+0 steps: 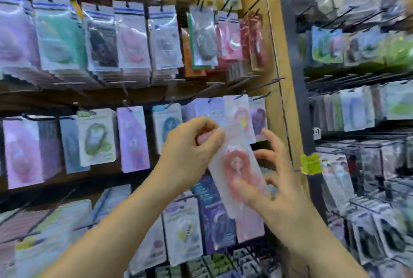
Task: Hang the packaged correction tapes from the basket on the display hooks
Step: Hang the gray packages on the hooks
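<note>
Correction tape pack [237, 172]: left hand [190, 154] pinches top, right hand [281, 190] grips bottom (blurred).

The pack [232, 141] is clear, shiny plastic with a pink plastic tape [234, 163] inside. The hanging packs [131, 38] are glossy plastic too, on thin dark metal hooks [257, 3]. The post [273, 58] looks like smooth yellow wood.

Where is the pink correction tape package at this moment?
The pink package is right of centre in the head view, its top pinched by the left hand, its lower end held by the right hand.
</note>
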Demonstrator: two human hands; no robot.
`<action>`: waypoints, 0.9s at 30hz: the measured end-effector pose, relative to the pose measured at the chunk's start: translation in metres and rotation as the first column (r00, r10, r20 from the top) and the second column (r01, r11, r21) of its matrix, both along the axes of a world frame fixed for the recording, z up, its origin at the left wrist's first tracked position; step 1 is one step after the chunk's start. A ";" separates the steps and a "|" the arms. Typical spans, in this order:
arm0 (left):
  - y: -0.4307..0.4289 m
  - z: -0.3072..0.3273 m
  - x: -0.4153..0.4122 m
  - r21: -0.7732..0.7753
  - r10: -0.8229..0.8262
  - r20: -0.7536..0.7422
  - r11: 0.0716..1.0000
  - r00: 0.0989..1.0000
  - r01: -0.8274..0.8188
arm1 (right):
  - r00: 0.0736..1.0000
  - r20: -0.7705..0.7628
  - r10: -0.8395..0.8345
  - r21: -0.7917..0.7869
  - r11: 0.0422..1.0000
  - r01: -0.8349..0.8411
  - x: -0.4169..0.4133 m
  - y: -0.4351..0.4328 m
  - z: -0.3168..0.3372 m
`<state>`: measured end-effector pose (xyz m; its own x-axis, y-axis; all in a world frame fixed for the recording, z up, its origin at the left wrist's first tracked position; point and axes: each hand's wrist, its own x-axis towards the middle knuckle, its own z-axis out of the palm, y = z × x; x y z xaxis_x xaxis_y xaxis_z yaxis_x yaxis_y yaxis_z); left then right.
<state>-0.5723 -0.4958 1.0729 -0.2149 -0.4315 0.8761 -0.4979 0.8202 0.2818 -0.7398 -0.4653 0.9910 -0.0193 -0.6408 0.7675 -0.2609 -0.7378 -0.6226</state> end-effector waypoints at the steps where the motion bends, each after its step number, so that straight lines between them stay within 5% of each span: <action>1: -0.008 0.007 -0.014 0.014 0.015 0.007 1.000 1.000 -0.016 | 0.998 -0.047 -0.047 -0.020 0.999 0.046 -0.006 -0.005 0.002; 4: -0.030 0.033 -0.050 0.027 0.070 0.065 0.997 0.995 -0.072 | 0.965 -0.193 -0.177 -0.034 0.984 0.173 -0.020 -0.024 0.013; 7: -0.056 0.058 -0.071 0.096 0.101 0.131 0.989 0.986 -0.114 | 0.949 -0.159 -0.271 -0.051 0.963 0.266 -0.033 -0.052 0.028; 10: -0.076 0.079 -0.077 0.130 0.148 0.101 0.978 0.984 -0.161 | 0.963 -0.093 -0.254 -0.093 0.965 0.245 -0.040 -0.077 0.044; 19: -0.101 0.086 -0.094 -0.093 0.411 0.109 0.911 0.905 -0.402 | 0.988 0.061 -0.140 -0.144 0.979 0.148 -0.034 -0.112 0.068; 27: -0.112 0.092 -0.093 -0.106 0.394 0.133 0.918 0.910 -0.382 | 0.987 0.052 -0.151 -0.177 0.971 0.158 -0.036 -0.128 0.065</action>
<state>-0.6650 -0.6082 1.1646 -0.1741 -0.4407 0.8806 -0.8123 0.5698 0.1245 -0.7760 -0.5929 1.0562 -0.1383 -0.4794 0.8666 -0.3597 -0.7910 -0.4949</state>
